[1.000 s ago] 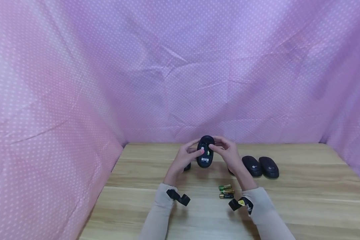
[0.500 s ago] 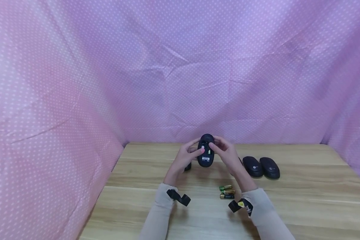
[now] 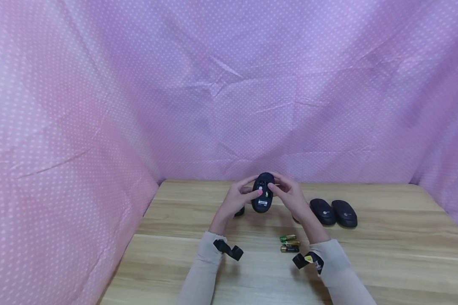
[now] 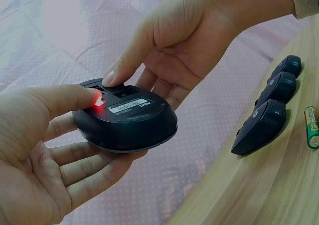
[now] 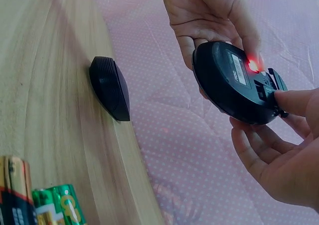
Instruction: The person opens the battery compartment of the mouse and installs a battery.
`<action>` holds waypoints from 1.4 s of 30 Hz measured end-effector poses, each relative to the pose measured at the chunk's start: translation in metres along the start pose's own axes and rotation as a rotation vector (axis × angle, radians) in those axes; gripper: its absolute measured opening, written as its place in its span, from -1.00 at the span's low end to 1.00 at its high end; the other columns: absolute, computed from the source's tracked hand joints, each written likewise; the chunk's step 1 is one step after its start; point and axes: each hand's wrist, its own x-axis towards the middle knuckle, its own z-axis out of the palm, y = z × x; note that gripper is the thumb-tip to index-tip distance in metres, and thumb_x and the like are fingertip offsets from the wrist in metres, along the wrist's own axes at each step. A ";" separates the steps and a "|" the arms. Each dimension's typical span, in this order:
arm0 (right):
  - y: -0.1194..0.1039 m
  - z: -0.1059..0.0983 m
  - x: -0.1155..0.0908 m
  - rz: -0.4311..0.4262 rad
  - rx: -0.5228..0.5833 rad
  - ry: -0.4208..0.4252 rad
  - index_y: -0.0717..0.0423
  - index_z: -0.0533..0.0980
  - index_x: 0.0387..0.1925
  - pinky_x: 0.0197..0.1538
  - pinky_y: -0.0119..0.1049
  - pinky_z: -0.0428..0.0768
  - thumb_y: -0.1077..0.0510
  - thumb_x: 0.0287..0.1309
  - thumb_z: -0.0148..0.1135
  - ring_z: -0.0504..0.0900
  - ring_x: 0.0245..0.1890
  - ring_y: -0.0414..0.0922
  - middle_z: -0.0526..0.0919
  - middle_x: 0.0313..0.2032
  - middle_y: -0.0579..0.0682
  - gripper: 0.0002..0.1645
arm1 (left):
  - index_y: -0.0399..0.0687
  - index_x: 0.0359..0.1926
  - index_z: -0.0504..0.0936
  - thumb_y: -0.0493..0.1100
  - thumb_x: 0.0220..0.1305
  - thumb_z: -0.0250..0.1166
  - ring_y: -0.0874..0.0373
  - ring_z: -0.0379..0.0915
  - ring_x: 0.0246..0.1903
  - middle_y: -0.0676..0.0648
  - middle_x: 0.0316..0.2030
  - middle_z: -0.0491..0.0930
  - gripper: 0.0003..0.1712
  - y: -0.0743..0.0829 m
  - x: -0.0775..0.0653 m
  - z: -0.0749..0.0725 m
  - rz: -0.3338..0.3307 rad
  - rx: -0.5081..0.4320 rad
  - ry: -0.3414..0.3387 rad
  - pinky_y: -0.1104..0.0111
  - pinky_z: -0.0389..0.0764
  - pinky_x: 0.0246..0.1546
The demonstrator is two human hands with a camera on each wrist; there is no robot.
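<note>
A black computer mouse is held above the table, its underside with a white label facing up toward the head camera. My left hand grips its left side, thumb on the underside beside a glowing red light. On the other side my right hand pinches the mouse, with the thumb at the edge of an uncovered recess. A small gold-green patch, seemingly a battery, shows in that recess in the head view. The fingers behind the mouse are partly hidden.
Several AA batteries lie grouped between the forearms. Two black mice sit side by side at the right; another is mostly behind the right forearm. One more mouse is near the left hand. A pink dotted cloth hangs behind the table.
Both hands keep hold of the mouse with almost the same grip. The mouse tips very slightly, and the whole head view shifts a little.
</note>
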 end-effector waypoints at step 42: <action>0.004 0.017 0.001 0.074 0.088 -0.024 0.20 0.31 0.47 0.10 -0.49 0.62 0.05 0.54 0.07 0.61 0.11 -0.36 0.47 0.37 0.27 -0.39 | -0.01 0.40 0.47 -0.17 0.37 0.35 0.09 0.75 -0.13 -0.37 0.10 0.66 -0.40 0.000 0.002 0.002 -0.002 -0.175 0.053 0.22 0.78 -0.13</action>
